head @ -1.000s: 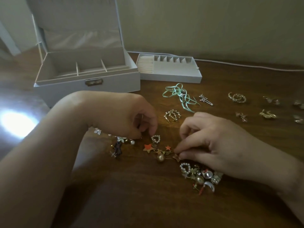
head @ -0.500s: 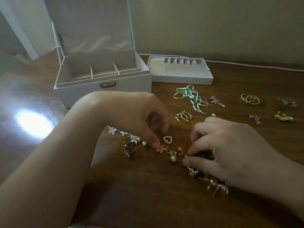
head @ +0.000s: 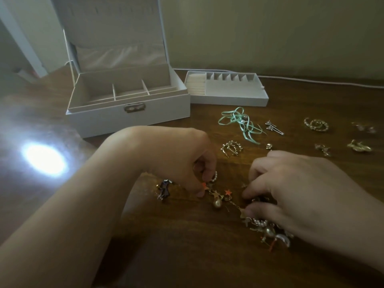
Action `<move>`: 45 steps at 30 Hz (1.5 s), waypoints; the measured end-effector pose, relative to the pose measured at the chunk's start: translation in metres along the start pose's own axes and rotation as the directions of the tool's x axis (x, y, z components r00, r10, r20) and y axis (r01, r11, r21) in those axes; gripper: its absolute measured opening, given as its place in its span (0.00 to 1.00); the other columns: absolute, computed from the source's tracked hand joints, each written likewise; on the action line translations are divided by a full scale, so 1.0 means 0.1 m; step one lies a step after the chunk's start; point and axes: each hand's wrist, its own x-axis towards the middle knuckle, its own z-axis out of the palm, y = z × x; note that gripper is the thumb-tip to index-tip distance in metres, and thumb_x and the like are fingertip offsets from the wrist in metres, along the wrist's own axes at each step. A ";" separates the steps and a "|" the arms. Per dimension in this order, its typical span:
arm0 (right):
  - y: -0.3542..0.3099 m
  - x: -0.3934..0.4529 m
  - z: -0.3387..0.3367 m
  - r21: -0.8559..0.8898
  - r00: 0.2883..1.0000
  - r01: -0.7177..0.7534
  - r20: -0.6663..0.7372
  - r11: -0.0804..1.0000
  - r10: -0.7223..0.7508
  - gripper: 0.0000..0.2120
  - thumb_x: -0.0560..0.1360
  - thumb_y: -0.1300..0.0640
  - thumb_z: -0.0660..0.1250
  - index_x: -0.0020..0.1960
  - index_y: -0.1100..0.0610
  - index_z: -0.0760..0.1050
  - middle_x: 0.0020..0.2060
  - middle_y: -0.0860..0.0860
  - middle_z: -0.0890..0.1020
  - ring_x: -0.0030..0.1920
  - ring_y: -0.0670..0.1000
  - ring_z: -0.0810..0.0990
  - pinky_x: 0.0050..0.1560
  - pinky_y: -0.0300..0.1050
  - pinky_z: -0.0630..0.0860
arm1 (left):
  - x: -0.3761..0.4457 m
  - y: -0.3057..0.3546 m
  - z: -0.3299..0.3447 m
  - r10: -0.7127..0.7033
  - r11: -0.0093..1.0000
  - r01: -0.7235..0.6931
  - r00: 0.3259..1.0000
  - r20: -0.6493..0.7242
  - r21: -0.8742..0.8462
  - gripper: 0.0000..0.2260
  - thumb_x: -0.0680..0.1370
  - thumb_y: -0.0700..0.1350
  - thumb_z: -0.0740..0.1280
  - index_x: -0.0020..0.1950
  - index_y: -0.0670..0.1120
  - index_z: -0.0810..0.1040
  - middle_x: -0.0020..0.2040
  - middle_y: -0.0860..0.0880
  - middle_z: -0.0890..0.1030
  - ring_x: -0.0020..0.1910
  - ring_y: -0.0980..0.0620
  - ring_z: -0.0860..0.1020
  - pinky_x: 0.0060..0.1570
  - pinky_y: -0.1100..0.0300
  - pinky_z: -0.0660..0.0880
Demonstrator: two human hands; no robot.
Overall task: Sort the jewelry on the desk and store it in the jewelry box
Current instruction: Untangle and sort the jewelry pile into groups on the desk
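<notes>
Spreading across the view, the dark brown wooden desk (head: 187, 256) carries the white jewelry box (head: 133, 117) with its lid raised at the back left, and a white divided tray (head: 228, 96) just beside it. The left hand (head: 176, 161) curls its fingertips down, pinching an orange star charm (head: 204, 186) by a small pearl heart (head: 214, 177). The right hand (head: 301, 194) pinches into the tangled pile of gold and pearl jewelry (head: 268, 229) near the front. A mint green ribbon (head: 239, 121) and gold hoop earrings (head: 316, 125) lie apart behind.
</notes>
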 end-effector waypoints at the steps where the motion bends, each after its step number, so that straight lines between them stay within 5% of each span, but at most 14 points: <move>1: -0.01 0.00 0.00 -0.011 1.000 0.002 0.007 1.000 -0.002 0.18 0.76 0.33 0.55 0.63 0.34 0.71 0.47 0.35 0.66 0.52 0.39 0.64 0.51 0.40 0.71 | 0.00 -0.01 0.00 -0.006 1.000 0.006 1.000 0.005 0.005 0.10 0.70 0.56 0.75 0.48 0.56 0.80 0.46 0.56 0.78 0.46 0.56 0.76 0.47 0.56 0.77; 9: -0.04 -0.01 -0.02 -0.052 0.999 -0.001 0.040 0.999 0.003 0.20 0.76 0.32 0.53 0.63 0.36 0.71 0.49 0.36 0.66 0.52 0.40 0.64 0.47 0.38 0.69 | -0.03 -0.03 -0.03 0.003 1.000 -0.002 0.999 0.043 -0.013 0.05 0.72 0.51 0.75 0.41 0.57 0.79 0.45 0.55 0.80 0.46 0.56 0.79 0.48 0.52 0.78; 15: -0.06 -0.02 0.00 0.003 1.000 -0.023 0.002 1.000 0.023 0.15 0.77 0.35 0.55 0.58 0.39 0.74 0.47 0.36 0.66 0.51 0.40 0.64 0.47 0.39 0.70 | -0.12 -0.09 -0.11 0.065 0.986 -0.082 0.991 -0.120 -0.144 0.06 0.71 0.48 0.76 0.40 0.55 0.80 0.40 0.57 0.82 0.42 0.58 0.80 0.40 0.66 0.74; 19: 0.01 0.03 0.08 0.084 0.987 -0.020 -0.159 0.996 0.033 0.20 0.71 0.33 0.52 0.54 0.38 0.74 0.44 0.37 0.70 0.48 0.40 0.68 0.45 0.42 0.74 | -0.12 -0.05 -0.11 0.134 0.961 -0.178 0.970 -0.205 -0.210 0.06 0.72 0.42 0.75 0.42 0.51 0.81 0.38 0.58 0.82 0.38 0.58 0.80 0.37 0.71 0.71; 22: 0.05 0.08 0.12 0.118 0.979 -0.018 -0.201 0.993 0.041 0.18 0.72 0.34 0.52 0.49 0.39 0.77 0.40 0.36 0.71 0.44 0.39 0.69 0.38 0.41 0.73 | -0.10 -0.05 -0.11 0.144 0.949 -0.222 0.938 -0.316 -0.226 0.05 0.74 0.42 0.74 0.46 0.52 0.81 0.39 0.57 0.81 0.37 0.56 0.79 0.35 0.68 0.72; 27: 0.06 0.11 0.14 0.225 0.944 -0.002 -0.320 0.974 0.076 0.17 0.72 0.35 0.54 0.46 0.40 0.79 0.34 0.36 0.72 0.40 0.40 0.72 0.34 0.43 0.71 | -0.08 -0.06 -0.11 0.172 0.896 -0.323 0.885 -0.433 -0.305 0.05 0.76 0.42 0.70 0.52 0.48 0.81 0.43 0.50 0.82 0.41 0.44 0.80 0.43 0.44 0.78; 30: 0.13 0.15 0.17 0.294 0.918 -0.014 -0.375 0.956 0.129 0.20 0.69 0.31 0.56 0.44 0.42 0.78 0.33 0.38 0.73 0.37 0.40 0.73 0.34 0.46 0.73 | -0.07 -0.04 -0.11 0.195 0.837 -0.403 0.852 -0.486 -0.370 0.05 0.76 0.41 0.69 0.51 0.45 0.81 0.42 0.48 0.82 0.41 0.43 0.80 0.44 0.47 0.79; 36: 0.23 0.20 0.16 0.539 0.916 -0.006 -0.334 0.843 0.220 0.29 0.61 0.29 0.63 0.60 0.33 0.68 0.48 0.33 0.76 0.49 0.34 0.72 0.39 0.32 0.66 | -0.02 -0.02 -0.10 0.204 0.727 -0.516 0.793 -0.574 -0.454 0.04 0.78 0.34 0.67 0.51 0.40 0.79 0.40 0.50 0.81 0.40 0.53 0.80 0.46 0.61 0.77; 39: 0.21 0.22 0.19 0.630 0.925 0.089 -0.340 0.771 0.171 0.21 0.63 0.36 0.66 0.55 0.38 0.77 0.47 0.31 0.77 0.41 0.37 0.77 0.33 0.31 0.69 | -0.02 -0.03 -0.11 0.188 0.702 -0.526 0.787 -0.588 -0.480 0.04 0.78 0.34 0.67 0.52 0.38 0.78 0.41 0.50 0.81 0.41 0.54 0.81 0.46 0.62 0.77; 42: 0.22 0.21 0.19 0.685 0.925 0.156 -0.353 0.711 0.138 0.11 0.67 0.40 0.66 0.46 0.43 0.80 0.40 0.39 0.83 0.33 0.57 0.78 0.32 0.51 0.74 | -0.03 -0.04 -0.12 0.110 0.688 -0.499 0.790 -0.603 -0.527 0.04 0.76 0.37 0.68 0.50 0.40 0.79 0.40 0.52 0.81 0.41 0.54 0.82 0.46 0.62 0.77; 45: 0.23 0.21 0.19 0.720 0.931 0.180 -0.345 0.670 0.122 0.09 0.69 0.44 0.66 0.46 0.44 0.81 0.39 0.39 0.84 0.34 0.48 0.81 0.34 0.40 0.76 | 0.00 -0.06 -0.11 0.031 0.707 -0.429 0.813 -0.582 -0.562 0.04 0.75 0.39 0.67 0.49 0.42 0.80 0.40 0.52 0.82 0.43 0.48 0.84 0.48 0.56 0.79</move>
